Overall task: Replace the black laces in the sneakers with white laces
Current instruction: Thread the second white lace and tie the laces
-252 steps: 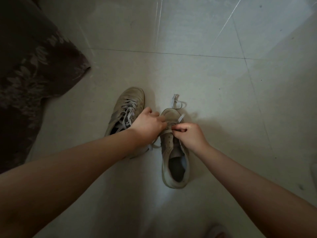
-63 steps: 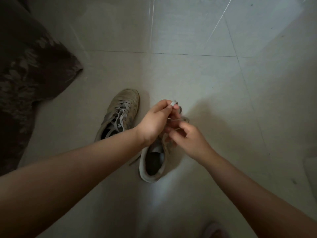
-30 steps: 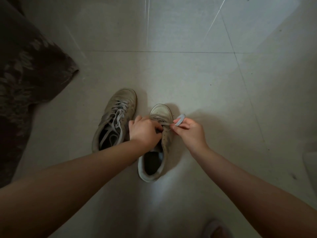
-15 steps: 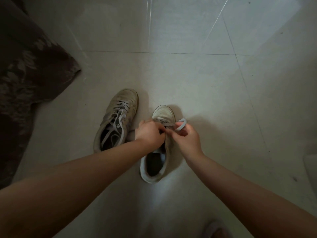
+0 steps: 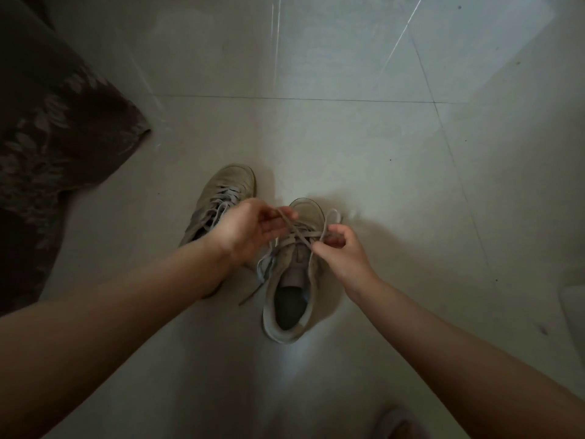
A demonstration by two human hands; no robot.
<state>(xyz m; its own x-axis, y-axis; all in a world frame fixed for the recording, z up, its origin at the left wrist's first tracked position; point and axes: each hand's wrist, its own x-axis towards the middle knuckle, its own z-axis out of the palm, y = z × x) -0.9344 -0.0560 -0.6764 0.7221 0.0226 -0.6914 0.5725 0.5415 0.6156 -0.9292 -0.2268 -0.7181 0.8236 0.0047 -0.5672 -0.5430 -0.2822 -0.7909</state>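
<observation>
Two pale worn sneakers stand on the tiled floor, toes pointing away from me. The right sneaker has a white lace crossed over its front eyelets. My left hand pinches one end of that lace above the toe. My right hand pinches the other end at the shoe's right edge, and a loop of lace curls past its fingers. A loose stretch of lace hangs down the shoe's left side. The left sneaker is laced in white and partly hidden behind my left hand.
A dark floral cloth lies on the floor at the left. A pale object shows at the right edge, and part of a foot at the bottom. The floor beyond the shoes is grey tile.
Both hands have lifted and spread apart, drawing the lace ends out into a cross over the right sneaker's front. The sneaker has turned a little straighter.
</observation>
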